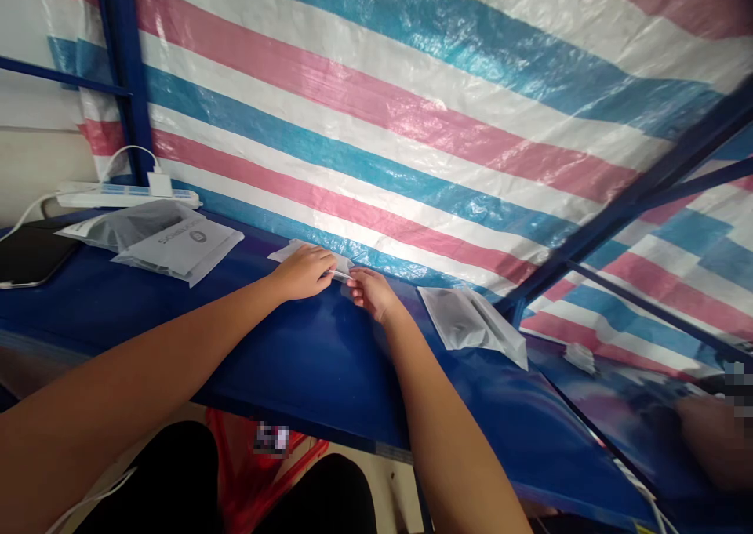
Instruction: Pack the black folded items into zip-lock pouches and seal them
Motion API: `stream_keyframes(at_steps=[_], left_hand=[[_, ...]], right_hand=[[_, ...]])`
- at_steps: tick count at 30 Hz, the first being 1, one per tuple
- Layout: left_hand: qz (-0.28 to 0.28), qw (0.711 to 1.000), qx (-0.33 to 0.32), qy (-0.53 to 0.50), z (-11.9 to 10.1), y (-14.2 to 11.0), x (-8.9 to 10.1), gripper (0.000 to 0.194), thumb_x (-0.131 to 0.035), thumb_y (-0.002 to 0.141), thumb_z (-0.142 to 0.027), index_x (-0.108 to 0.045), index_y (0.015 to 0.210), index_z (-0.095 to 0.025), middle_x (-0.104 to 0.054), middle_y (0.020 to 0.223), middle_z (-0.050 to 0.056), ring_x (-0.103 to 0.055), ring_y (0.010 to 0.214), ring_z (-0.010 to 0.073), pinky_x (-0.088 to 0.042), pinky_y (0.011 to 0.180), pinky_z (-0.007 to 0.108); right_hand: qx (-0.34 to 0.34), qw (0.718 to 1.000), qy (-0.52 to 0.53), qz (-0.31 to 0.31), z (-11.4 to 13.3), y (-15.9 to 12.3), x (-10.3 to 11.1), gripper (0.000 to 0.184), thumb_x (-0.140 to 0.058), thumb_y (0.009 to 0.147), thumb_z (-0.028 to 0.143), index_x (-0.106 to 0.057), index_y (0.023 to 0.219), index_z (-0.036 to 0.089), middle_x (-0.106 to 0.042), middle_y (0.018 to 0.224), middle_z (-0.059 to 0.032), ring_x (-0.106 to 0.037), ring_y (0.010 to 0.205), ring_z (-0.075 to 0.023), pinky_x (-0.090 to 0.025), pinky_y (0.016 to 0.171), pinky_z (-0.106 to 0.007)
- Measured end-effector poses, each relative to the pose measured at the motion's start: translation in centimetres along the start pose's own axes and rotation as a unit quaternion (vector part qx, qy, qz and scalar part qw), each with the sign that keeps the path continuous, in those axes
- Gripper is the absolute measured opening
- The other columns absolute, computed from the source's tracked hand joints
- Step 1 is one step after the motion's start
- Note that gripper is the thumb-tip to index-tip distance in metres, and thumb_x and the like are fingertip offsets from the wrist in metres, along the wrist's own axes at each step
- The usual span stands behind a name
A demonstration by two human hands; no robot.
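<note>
At the back of the blue table, against the striped sheet, both hands are on a frosted plastic bag (286,250). My left hand (304,271) lies over the bag with its fingers curled down and closed on it. Just to its right, my right hand (372,291) pinches the bag's clear edge between thumb and fingers. Much of the bag is hidden under my left hand, and I cannot tell what is inside. Another frosted bag (471,322) lies flat to the right of my hands. On the left lies a frosted bag with printing (182,244), overlapping more plastic.
A white power strip (126,195) with a plugged-in charger (159,183) and a dark tablet-like device (32,256) are at the far left. The blue table (318,354) meets a striped sheet (353,126) on blue metal posts. A red stool (235,471) stands below. Someone's blurred arm shows far right.
</note>
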State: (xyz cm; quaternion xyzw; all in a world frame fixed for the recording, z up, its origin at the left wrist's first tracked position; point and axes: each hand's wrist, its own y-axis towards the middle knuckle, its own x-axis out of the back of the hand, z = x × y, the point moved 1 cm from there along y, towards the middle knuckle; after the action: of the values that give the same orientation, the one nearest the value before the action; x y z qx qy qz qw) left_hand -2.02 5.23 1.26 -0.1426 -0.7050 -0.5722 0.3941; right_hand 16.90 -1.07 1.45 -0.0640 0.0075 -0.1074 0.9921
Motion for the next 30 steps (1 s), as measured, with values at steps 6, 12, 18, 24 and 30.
stream_keyframes(at_steps=[6,12,18,24,30], left_hand=[[-0.006,1.000,-0.006,-0.005,-0.05,-0.03,0.03,0.009,-0.052,0.092,-0.017,-0.056,0.087,-0.021,-0.066,0.089,0.003,-0.062,0.091,0.0219,-0.045,0.088,0.038],[-0.003,1.000,-0.014,-0.009,-0.18,0.06,0.12,0.011,-0.052,0.092,-0.016,-0.059,0.085,-0.021,-0.066,0.088,0.003,-0.062,0.091,0.0213,-0.044,0.088,0.037],[0.002,1.000,0.001,0.025,-0.53,0.11,0.17,0.012,-0.052,0.089,-0.016,-0.060,0.082,-0.021,-0.066,0.088,0.003,-0.061,0.092,0.0220,-0.042,0.088,0.038],[0.007,0.997,0.034,0.068,-0.95,0.25,0.53,0.008,-0.055,0.085,-0.019,-0.061,0.080,-0.020,-0.068,0.093,0.005,-0.061,0.094,0.0251,-0.041,0.085,0.041],[-0.006,0.994,0.068,0.083,-0.50,0.23,0.92,0.005,-0.057,0.080,-0.019,-0.061,0.082,-0.020,-0.068,0.088,0.007,-0.061,0.092,0.0268,-0.039,0.079,0.041]], right_hand=[[0.000,1.000,0.015,-0.010,0.00,0.07,-0.03,0.021,-0.060,0.083,0.014,-0.059,0.104,0.019,-0.063,0.066,0.0023,-0.046,0.045,-0.0072,-0.031,0.039,-0.017],[0.007,1.000,0.022,-0.013,-0.12,0.13,-0.06,0.021,-0.061,0.080,0.012,-0.060,0.100,0.019,-0.056,0.062,0.0050,-0.044,0.044,-0.0065,-0.030,0.038,-0.016],[0.012,1.000,0.019,-0.019,-0.13,0.07,-0.30,0.025,-0.061,0.077,0.010,-0.059,0.101,0.019,-0.053,0.061,0.0061,-0.043,0.044,-0.0066,-0.030,0.038,-0.015],[0.020,0.999,0.017,-0.028,-0.14,0.21,-0.35,0.027,-0.060,0.077,0.010,-0.060,0.102,0.019,-0.053,0.060,0.0056,-0.043,0.044,-0.0069,-0.029,0.038,-0.016],[0.024,0.998,0.018,-0.050,-0.15,0.67,0.29,0.027,-0.059,0.077,0.009,-0.060,0.102,0.019,-0.052,0.060,0.0059,-0.040,0.044,-0.0065,-0.028,0.037,-0.015]])
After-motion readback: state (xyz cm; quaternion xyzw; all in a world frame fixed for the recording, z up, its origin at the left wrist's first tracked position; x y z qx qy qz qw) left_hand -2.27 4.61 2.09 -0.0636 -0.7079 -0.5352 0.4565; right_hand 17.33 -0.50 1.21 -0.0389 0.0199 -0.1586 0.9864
